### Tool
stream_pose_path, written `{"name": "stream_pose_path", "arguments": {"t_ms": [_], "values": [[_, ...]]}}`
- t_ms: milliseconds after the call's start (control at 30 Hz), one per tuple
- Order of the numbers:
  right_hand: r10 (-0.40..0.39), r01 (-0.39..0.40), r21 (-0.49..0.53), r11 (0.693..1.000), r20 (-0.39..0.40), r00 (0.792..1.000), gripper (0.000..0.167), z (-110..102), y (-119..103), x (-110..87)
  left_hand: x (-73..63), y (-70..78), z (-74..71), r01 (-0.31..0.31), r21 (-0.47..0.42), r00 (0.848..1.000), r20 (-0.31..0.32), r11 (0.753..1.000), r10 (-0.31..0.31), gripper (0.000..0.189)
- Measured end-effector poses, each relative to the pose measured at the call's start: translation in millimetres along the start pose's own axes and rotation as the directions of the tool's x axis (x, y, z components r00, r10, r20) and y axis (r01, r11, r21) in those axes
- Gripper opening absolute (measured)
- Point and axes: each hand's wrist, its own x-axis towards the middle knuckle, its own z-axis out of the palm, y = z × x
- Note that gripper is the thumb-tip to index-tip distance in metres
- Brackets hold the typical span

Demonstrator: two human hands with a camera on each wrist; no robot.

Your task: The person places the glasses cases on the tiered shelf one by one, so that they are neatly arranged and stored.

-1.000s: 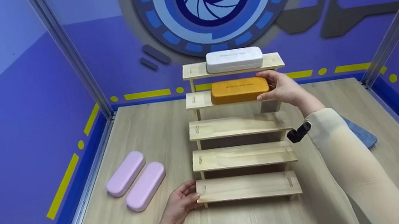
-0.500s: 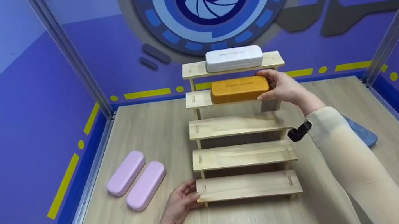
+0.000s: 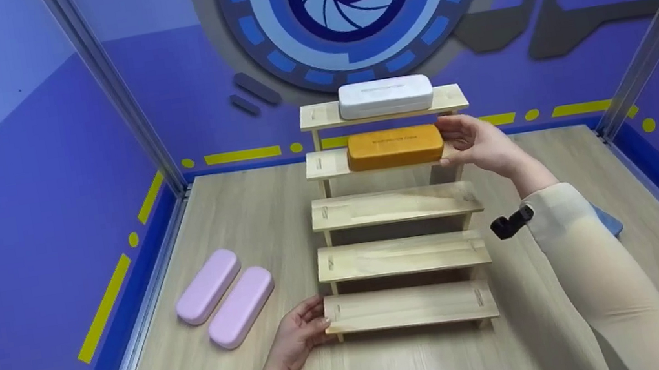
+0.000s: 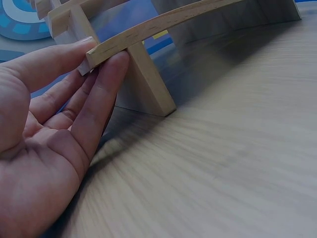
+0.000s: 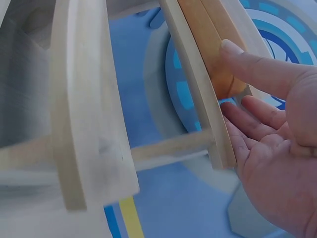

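A stepped wooden display rack (image 3: 410, 309) stands mid-table in the head view. My left hand (image 3: 296, 340) pinches the left end of its lowest shelf; the left wrist view has the thumb (image 4: 59, 59) at the board's end and fingers beneath. An orange glasses case (image 3: 396, 147) lies lengthwise on the second shelf from the top. Just off its right end is my right hand (image 3: 480, 146), fingers loosely extended and gripping nothing. In the right wrist view the thumb (image 5: 262, 69) overlaps the orange case (image 5: 218, 54); contact is unclear. A white glasses case (image 3: 386, 98) sits on the top shelf.
Two pink glasses cases (image 3: 242, 309) lie side by side on the table, left of the rack. Behind my right sleeve (image 3: 596, 263) shows part of a blue object (image 3: 608, 222). Blue-purple panels with metal corner posts (image 3: 117, 99) enclose the table's back and sides.
My right hand has let go of the orange case and shifted slightly right. More of the blue object is now covered by the sleeve. The left hand and the cases stay put.
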Motion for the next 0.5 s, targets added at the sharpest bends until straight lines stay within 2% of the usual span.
{"name": "stream_pose_path", "arguments": {"t_ms": [167,267,400,500], "values": [[-0.028,0.029,0.03,0.999,-0.022,0.999,0.08,-8.4,7.9,-11.0,0.8,0.1,-0.1,0.001,0.006,1.0,-0.001,1.0,-0.001,0.071],[-0.063,0.068,0.104,0.992,-0.049,0.997,0.077,-12.3,14.3,-19.2,1.3,0.4,-0.2,0.002,0.008,1.0,0.001,1.0,-0.002,0.072],[-0.112,0.129,0.252,0.959,-0.081,0.99,0.074,-17.0,21.7,-31.6,0.8,0.6,0.1,-0.003,0.008,1.0,0.002,1.0,0.003,0.073],[-0.125,0.151,0.285,0.947,-0.107,0.986,0.069,-20.7,24.8,-42.3,0.0,0.4,0.6,-0.011,0.007,1.0,0.006,1.0,0.011,0.073]]}}
